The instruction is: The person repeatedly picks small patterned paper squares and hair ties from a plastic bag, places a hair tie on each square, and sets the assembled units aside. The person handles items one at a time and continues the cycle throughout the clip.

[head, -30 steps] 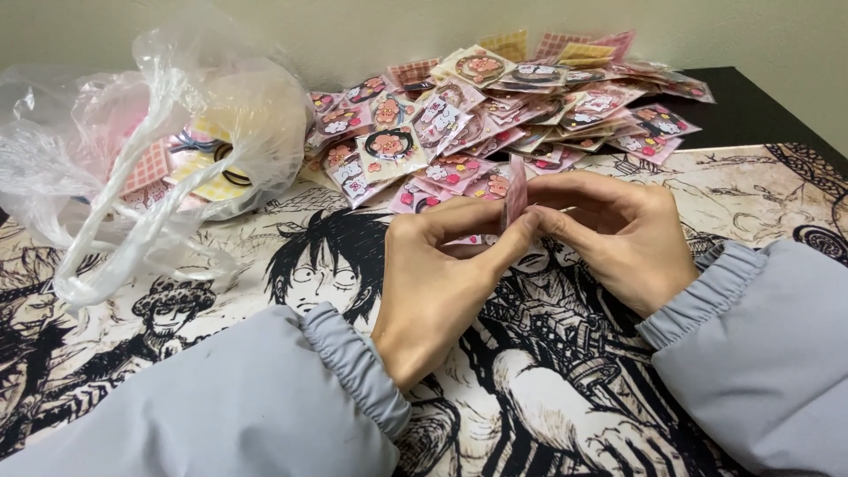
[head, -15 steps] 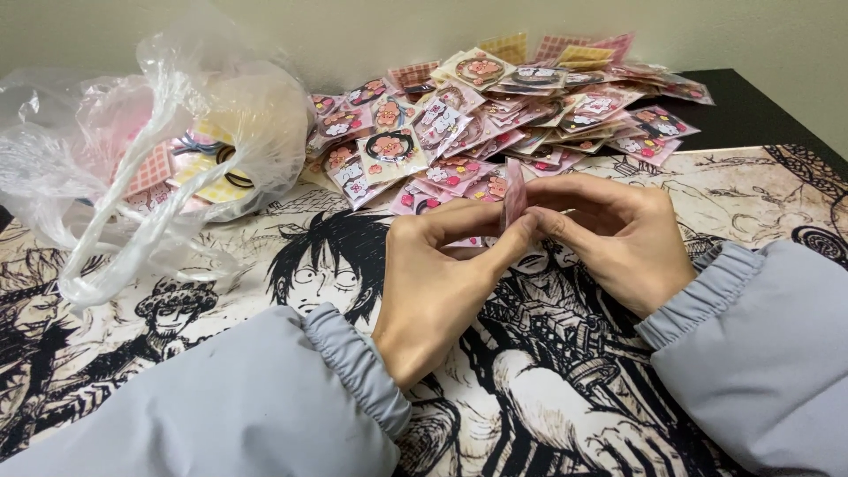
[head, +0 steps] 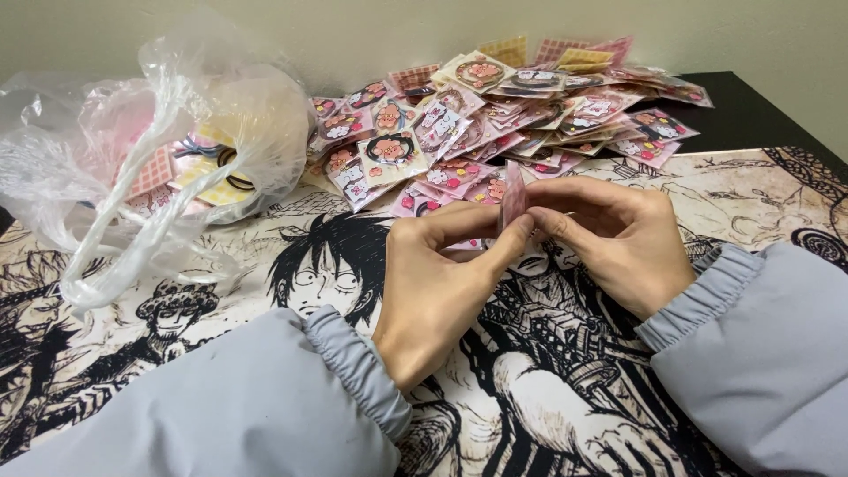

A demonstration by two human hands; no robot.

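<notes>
Above the printed tabletop, both hands pinch one small pink packet upright between them. The left hand and right hand touch at fingertips. Behind lies a pile of pink flat packets.

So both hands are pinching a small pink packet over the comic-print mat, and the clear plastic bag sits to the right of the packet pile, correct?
Not quite. The head view shows the clear plastic bag to the left of the packet pile, not the right. The rest holds: left hand and right hand pinch a small pink packet over the comic-print mat.
</notes>
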